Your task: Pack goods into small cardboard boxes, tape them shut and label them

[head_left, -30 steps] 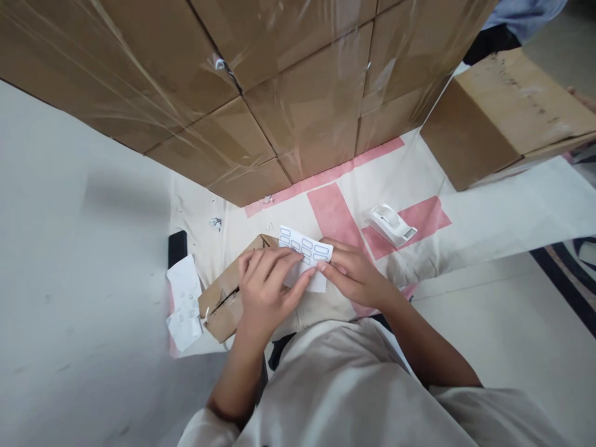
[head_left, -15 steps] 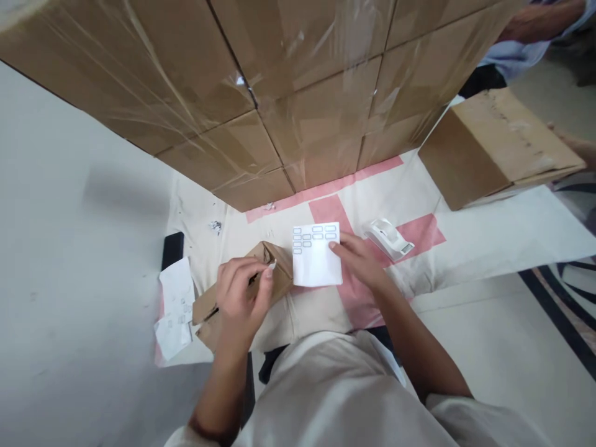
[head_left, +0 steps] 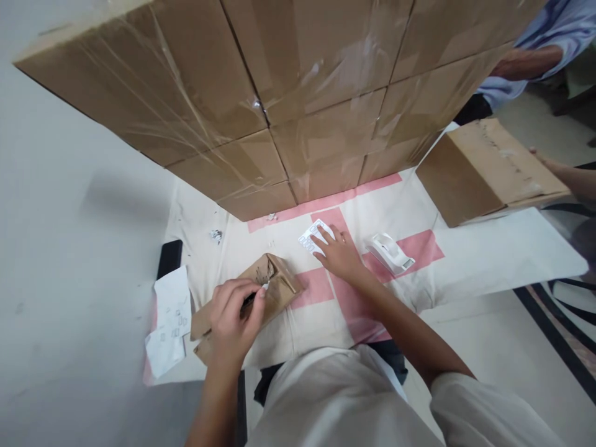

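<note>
Between thumb and forefinger, my left hand (head_left: pixel 236 313) pinches a small white sticker (head_left: pixel 265 286). This hand is over a small cardboard box (head_left: pixel 279 285) that lies on the cloth-covered table, its top creased and marked. My right hand (head_left: pixel 339 251) rests with fingers spread on a white sticker sheet (head_left: pixel 307 241) printed with blue-outlined labels; part of the sheet is hidden under the fingers. To the right of that hand sits a white tape dispenser (head_left: pixel 390 253).
A tall stack of plastic-wrapped cartons (head_left: pixel 326 133) stands at the back. Another carton (head_left: pixel 493 171) is on the right, with a person's hand (head_left: pixel 535 153) at its far side. On the left lie a black phone-like object (head_left: pixel 170 257) and paper sheets (head_left: pixel 172 304).
My left hand has peeled a sticker off the sheet and moved left over the small box. My right hand has set the sheet down on the table and opened on it.
</note>
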### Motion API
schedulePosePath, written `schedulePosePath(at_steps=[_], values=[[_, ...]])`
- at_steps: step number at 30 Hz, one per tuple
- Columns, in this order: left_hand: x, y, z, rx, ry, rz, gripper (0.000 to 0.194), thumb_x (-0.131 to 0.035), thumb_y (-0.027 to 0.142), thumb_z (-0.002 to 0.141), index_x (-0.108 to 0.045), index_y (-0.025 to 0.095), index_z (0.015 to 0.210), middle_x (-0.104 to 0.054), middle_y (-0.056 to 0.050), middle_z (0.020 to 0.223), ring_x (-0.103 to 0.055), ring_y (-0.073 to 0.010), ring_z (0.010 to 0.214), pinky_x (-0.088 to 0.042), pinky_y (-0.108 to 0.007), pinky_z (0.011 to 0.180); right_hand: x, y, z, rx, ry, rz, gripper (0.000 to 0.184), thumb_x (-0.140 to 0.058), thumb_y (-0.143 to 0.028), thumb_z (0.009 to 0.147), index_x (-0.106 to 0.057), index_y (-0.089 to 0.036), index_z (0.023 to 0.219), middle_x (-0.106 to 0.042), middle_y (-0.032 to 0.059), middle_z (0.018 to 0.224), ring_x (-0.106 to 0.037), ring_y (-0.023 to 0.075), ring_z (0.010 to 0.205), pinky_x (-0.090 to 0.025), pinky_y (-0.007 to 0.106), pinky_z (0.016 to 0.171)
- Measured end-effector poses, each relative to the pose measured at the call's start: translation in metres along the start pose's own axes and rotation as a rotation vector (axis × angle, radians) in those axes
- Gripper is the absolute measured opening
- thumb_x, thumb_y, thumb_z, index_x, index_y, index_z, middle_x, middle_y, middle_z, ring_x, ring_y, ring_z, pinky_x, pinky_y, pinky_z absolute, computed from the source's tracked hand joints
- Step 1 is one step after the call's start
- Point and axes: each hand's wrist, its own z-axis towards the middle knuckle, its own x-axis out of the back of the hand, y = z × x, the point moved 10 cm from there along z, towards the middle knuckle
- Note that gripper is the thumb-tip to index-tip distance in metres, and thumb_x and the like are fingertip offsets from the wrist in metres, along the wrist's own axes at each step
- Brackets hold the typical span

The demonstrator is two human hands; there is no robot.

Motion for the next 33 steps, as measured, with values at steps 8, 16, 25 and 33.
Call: schedulePosePath(at_steps=[8, 16, 25, 33], values=[[0.002, -0.007, 0.0, 0.031, -0.01, 0.003, 0.015, -0.068, 0.007, 0.088, -0.061, 0.02, 0.089, -0.067, -0.002, 0.085, -0.063, -0.0161, 0.082, -0.045, -0.032, 0.078, 0.0, 0.024, 0.064, -0.27, 0.045, -0.015, 0.056, -0.039, -0.047, 0.104, -0.046, -0.024, 0.155, -0.04, 0.0115, 0.163, -0.038, 0.041, 0.133, -0.031, 0.052, 0.105], [0.005, -0.011, -0.001, 0.031, -0.002, -0.013, 0.014, -0.068, 0.007, 0.088, -0.062, 0.02, 0.09, -0.067, -0.002, 0.085, -0.063, -0.016, 0.083, -0.045, -0.032, 0.079, 0.005, 0.027, 0.081, -0.367, 0.128, -0.039, 0.057, -0.038, -0.047, 0.104, -0.047, -0.02, 0.153, -0.045, 0.0173, 0.155, -0.041, 0.0401, 0.129, -0.031, 0.049, 0.101], [0.007, -0.011, -0.002, 0.028, 0.006, 0.0, 0.014, -0.068, 0.008, 0.089, -0.062, 0.02, 0.09, -0.068, -0.002, 0.085, -0.063, -0.016, 0.082, -0.045, -0.033, 0.078, 0.009, 0.017, 0.087, -0.399, 0.157, -0.045, 0.072, -0.046, -0.059, 0.098, -0.045, -0.01, 0.152, -0.045, 0.026, 0.152, -0.041, 0.041, 0.131, -0.032, 0.05, 0.102], [0.008, -0.011, 0.0, 0.018, 0.014, -0.01, 0.015, -0.067, 0.006, 0.089, -0.062, 0.02, 0.091, -0.068, -0.001, 0.085, -0.063, -0.015, 0.083, -0.045, -0.032, 0.078, 0.006, 0.015, 0.092, -0.374, 0.152, -0.049, 0.06, -0.044, -0.052, 0.102, -0.047, -0.02, 0.152, -0.043, 0.021, 0.156, -0.04, 0.041, 0.133, -0.031, 0.05, 0.102]])
